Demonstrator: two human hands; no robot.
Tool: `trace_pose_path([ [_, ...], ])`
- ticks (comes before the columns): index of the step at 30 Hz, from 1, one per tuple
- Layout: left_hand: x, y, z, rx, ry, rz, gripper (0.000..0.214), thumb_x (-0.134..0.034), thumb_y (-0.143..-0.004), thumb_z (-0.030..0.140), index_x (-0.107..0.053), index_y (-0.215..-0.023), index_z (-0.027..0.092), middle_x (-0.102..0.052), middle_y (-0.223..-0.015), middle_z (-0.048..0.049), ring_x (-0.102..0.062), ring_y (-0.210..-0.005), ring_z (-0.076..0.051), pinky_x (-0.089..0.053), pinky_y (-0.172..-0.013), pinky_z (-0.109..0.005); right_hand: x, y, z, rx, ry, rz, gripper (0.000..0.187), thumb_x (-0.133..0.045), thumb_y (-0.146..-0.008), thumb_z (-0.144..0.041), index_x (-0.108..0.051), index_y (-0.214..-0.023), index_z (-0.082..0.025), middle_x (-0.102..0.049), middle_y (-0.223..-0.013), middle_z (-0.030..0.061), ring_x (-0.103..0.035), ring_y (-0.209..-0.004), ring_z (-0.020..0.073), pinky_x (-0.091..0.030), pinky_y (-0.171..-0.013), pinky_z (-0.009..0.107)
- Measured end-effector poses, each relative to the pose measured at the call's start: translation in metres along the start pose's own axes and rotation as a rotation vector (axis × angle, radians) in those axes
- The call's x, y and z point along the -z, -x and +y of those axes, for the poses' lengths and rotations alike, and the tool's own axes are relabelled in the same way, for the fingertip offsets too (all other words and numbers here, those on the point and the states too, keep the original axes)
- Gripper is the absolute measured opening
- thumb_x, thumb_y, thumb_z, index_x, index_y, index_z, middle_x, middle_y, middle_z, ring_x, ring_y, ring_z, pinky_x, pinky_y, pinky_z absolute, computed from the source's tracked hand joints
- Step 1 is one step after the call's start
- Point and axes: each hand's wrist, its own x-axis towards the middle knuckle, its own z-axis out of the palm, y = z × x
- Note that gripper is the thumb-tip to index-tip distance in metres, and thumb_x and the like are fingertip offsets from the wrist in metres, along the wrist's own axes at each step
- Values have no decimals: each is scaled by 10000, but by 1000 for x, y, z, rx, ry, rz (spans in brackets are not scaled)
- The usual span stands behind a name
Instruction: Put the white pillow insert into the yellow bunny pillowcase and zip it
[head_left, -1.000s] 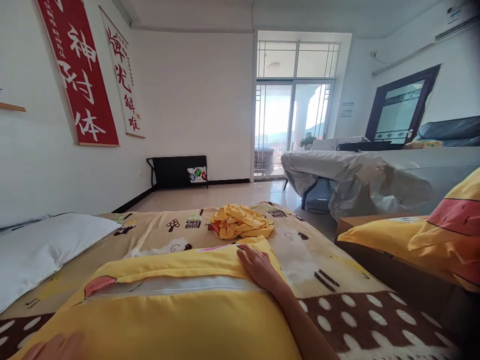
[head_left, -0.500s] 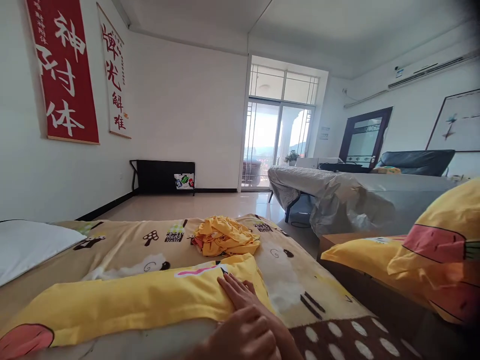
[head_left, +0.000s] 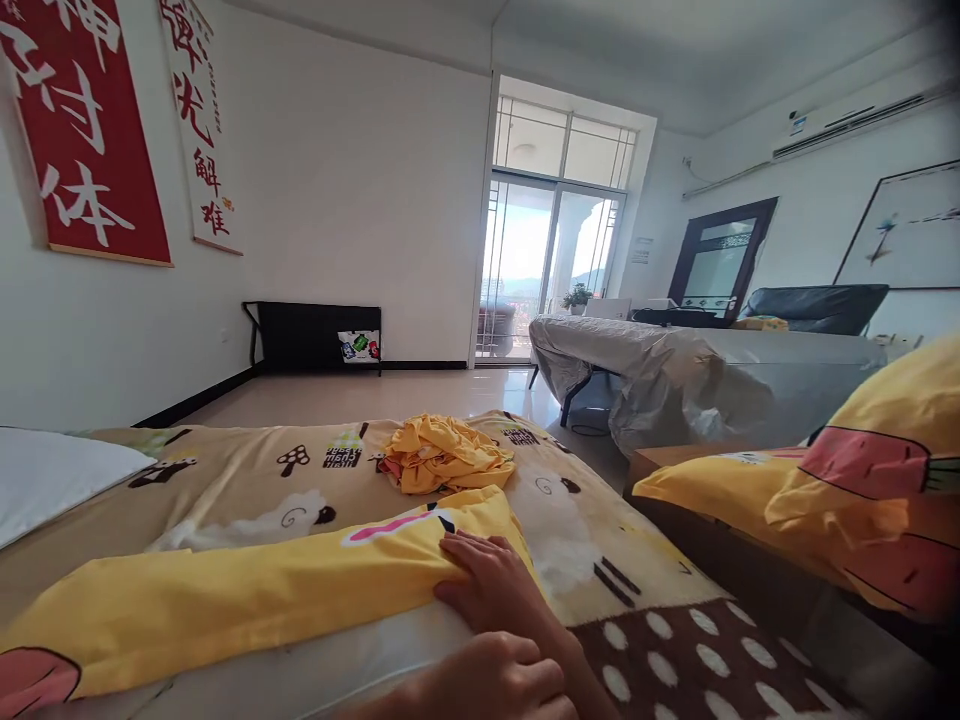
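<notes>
A yellow pillowcase (head_left: 247,602) with a pink and black print lies across the near side of the bed. From under its near edge shows a whitish pillow (head_left: 337,655). My right hand (head_left: 495,575) rests flat on the pillowcase's right end, fingers stretched out and thumb apart. Just below, in front of the right forearm, my left hand (head_left: 506,680) is curled closed near the pillow; whatever may be in its fingers is hidden. Beyond the pillowcase sits a crumpled heap of yellow cloth (head_left: 450,455).
A patterned blanket (head_left: 225,460) covers the bed, with a white pillow (head_left: 60,475) at the left. On the right, yellow pillows (head_left: 862,470) rest on a brown wooden piece of furniture. Behind stands a table under plastic sheeting (head_left: 675,375). A folded black frame (head_left: 315,335) leans against the wall.
The view has tilted slightly downward and shifted. My right thumb now shows spread out at the pillowcase's near edge, and more of the whitish pillow is visible. My left hand remains curled.
</notes>
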Motion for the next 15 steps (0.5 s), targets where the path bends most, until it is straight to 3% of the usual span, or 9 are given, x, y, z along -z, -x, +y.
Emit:
trace_pose_path([
  [4,2,1,3,-14,-49,5,336,-584,-854,175,-451,-546,182,-427,-487,61,-306,-418,-70,-335,-404,-171,3,0,-5,-27,93,44,172,-560,-883,-278,-682,-1005,-275,-693,-1142,13,-625,-1058,206,-385,-931,329],
  [8,1,4,3,2,-27,-9,361,-525,-899,232,-456,-548,183,-442,-503,48,-339,-431,-71,-370,-439,-174,12,6,-9,-86,222,-33,240,-494,-873,-166,-689,-993,-236,-694,-1125,44,-614,-1065,246,-392,-915,369],
  [10,0,5,2,-19,-45,-73,336,-568,-870,215,-455,-555,184,-450,-508,52,-341,-433,-70,-373,-441,-172,15,11,-7,-76,156,-48,260,-613,-790,-210,-689,-1036,-245,-679,-1161,38,-599,-1090,262,-412,-918,352],
  [12,-2,7,3,-50,-56,-171,312,-628,-824,201,-457,-564,185,-452,-508,59,-325,-425,-67,-365,-430,-168,17,15,-5,-55,74,-48,424,-719,-681,-249,-672,-1103,-267,-656,-1209,24,-576,-1126,269,-422,-931,322],
  [15,-7,10,4,-103,-50,-325,303,-619,-838,224,-463,-581,187,-447,-510,64,-319,-422,-64,-361,-432,-161,16,17,-5,-69,84,-49,434,-667,-695,-213,-656,-1123,-283,-649,-1221,17,-571,-1129,258,-413,-938,314],
])
